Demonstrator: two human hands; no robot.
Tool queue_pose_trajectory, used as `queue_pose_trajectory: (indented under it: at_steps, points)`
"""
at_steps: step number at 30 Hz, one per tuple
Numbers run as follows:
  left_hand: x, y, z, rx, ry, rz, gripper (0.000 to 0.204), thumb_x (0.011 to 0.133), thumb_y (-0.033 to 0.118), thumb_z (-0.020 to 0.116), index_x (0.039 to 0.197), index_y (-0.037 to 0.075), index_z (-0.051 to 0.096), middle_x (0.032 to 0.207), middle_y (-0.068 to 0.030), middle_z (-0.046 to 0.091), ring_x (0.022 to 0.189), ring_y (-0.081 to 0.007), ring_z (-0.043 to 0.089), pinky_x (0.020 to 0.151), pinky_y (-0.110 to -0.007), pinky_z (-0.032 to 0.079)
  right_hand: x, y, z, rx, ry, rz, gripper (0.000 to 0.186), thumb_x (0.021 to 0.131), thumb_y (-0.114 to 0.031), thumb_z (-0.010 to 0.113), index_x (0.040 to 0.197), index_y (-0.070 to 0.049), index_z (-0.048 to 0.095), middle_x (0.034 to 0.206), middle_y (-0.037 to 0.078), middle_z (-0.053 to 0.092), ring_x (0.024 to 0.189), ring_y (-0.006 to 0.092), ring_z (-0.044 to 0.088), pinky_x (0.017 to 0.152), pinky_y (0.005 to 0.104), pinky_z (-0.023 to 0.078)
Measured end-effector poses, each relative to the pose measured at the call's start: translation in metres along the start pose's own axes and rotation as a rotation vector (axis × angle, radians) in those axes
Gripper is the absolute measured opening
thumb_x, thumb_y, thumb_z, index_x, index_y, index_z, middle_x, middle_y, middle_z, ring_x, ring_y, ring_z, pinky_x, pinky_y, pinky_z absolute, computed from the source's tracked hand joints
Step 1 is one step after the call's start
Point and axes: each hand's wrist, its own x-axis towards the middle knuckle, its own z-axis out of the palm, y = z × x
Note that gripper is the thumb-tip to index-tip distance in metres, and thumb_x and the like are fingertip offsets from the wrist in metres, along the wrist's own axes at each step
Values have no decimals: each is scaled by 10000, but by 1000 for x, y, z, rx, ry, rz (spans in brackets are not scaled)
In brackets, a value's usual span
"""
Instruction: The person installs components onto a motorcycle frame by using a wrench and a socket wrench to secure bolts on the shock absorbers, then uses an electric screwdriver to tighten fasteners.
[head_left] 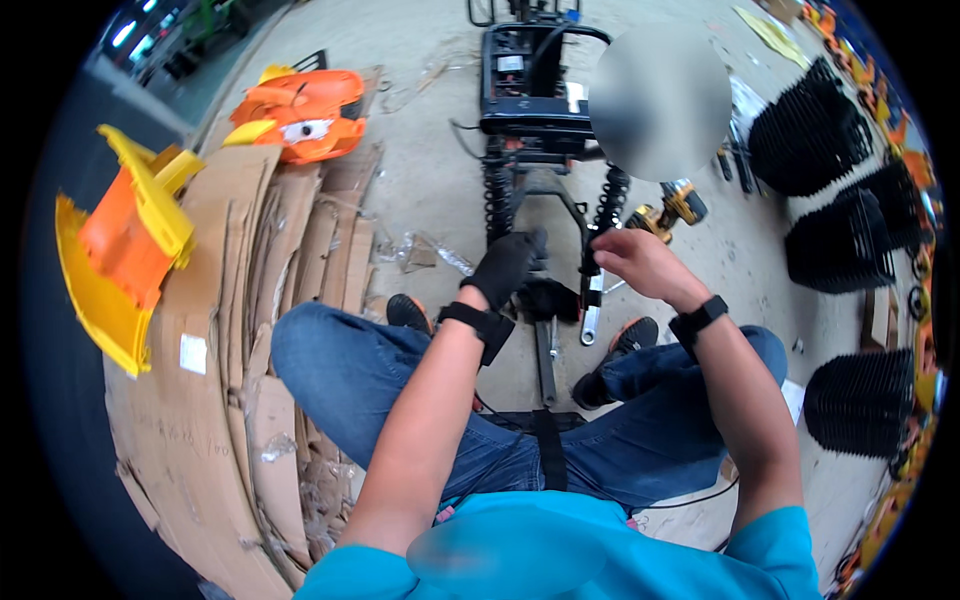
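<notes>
A black vehicle frame (540,122) stands in front of me, with a coil-spring shock absorber (496,205) on its left and another shock absorber (611,200) on its right. My left hand (506,267), in a black glove, is closed at the lower end of the left shock absorber; what it grips is hidden. Beside the right one is my bare right hand (640,262), thumb and fingers drawn together; anything between them is too small to make out. A flat silver metal arm (591,315) with a hole at its end hangs below the right hand.
A yellow and black power drill (668,210) lies beyond my right hand. Stacks of black ribbed plastic parts (810,130) line the right. On the left, flattened cardboard (180,430) carries a yellow-orange body panel (125,235); orange panels (300,105) lie farther off.
</notes>
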Motion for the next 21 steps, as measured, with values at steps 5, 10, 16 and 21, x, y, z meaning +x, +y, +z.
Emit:
queue_pose_trajectory:
  at_steps: [5,10,16,21]
  points:
    - [-14,52,29,-921,-353,23,848,905,672,272,1291,-62,447,1283,-241,510,1183,-369,514,1017,-464,412,2,-23,-2,428,167,173,360,972,-281,498,1191,-5,571,862,28,608,767,96,563,679,240,487]
    - [-16,64,39,-1029,-429,16,864,913,664,249,1310,-87,408,1300,-255,490,1202,-364,500,1044,-475,381,3,-14,-5,612,129,205,338,969,-241,520,1202,-3,578,854,7,597,746,70,546,673,217,493]
    - [-22,76,55,-1088,-447,66,773,947,605,242,1356,-35,382,1399,-214,404,1278,-317,428,1081,-468,326,7,-10,-4,733,329,166,255,960,-187,526,1056,28,624,770,12,599,654,65,538,602,209,472]
    - [-28,83,70,-1079,-602,177,699,969,563,227,1425,40,312,1504,-133,268,1375,-282,284,1112,-469,227,18,-1,-19,702,520,165,213,947,-175,541,932,19,629,717,10,583,600,76,523,541,220,441]
